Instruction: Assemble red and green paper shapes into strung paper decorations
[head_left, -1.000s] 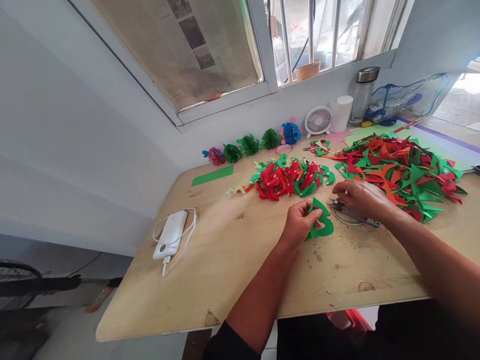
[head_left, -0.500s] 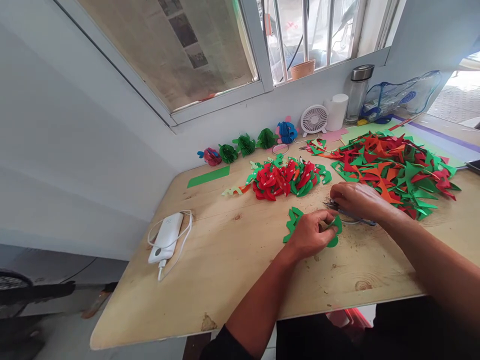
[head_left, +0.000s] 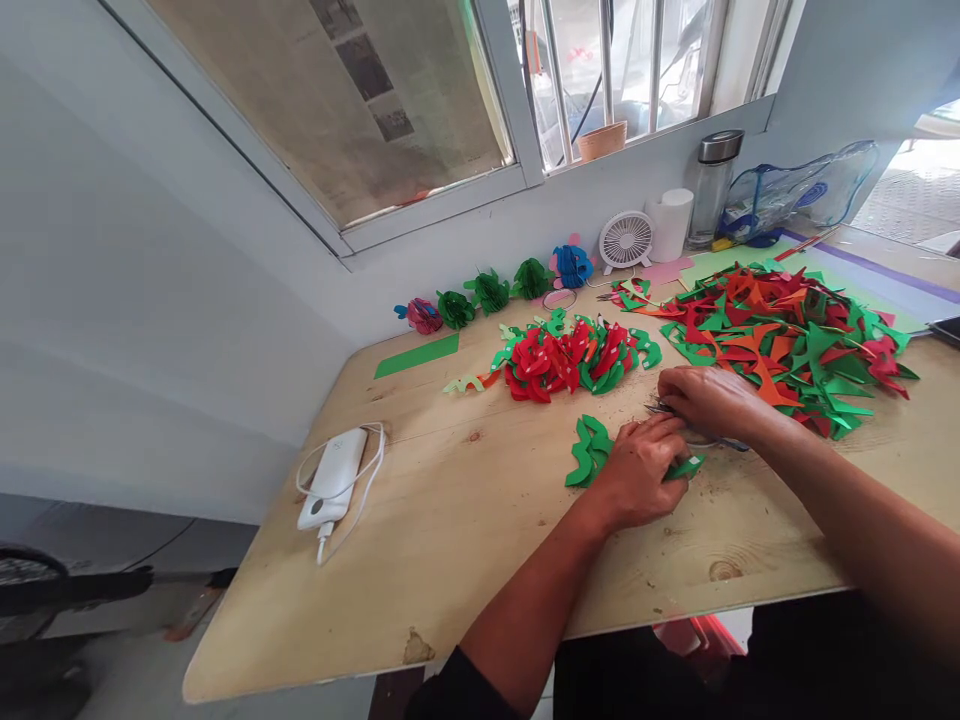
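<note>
My left hand (head_left: 646,472) is closed on a green paper cutout (head_left: 686,467), whose edge shows past the fingers with a small white square on it. Close beside it, my right hand (head_left: 703,400) has its fingers curled together around a thin, pointed metal tool (head_left: 660,407); its exact kind is partly hidden. A bluish piece and a pale ring edge show beneath the right wrist. Several more green paper cutouts (head_left: 587,452) lie just left of my left hand.
Red and green folded paper shapes (head_left: 555,360) lie farther back. At the right is a heap of paper scraps (head_left: 787,340). A power bank (head_left: 334,478) with a cable lies left. Paper figures (head_left: 491,290), a small fan (head_left: 627,240) and a glass bottle (head_left: 712,195) line the wall.
My left hand has shifted slightly right, toward my right hand, and turned over the green cutout, so its white square now shows. My right hand has barely moved.
</note>
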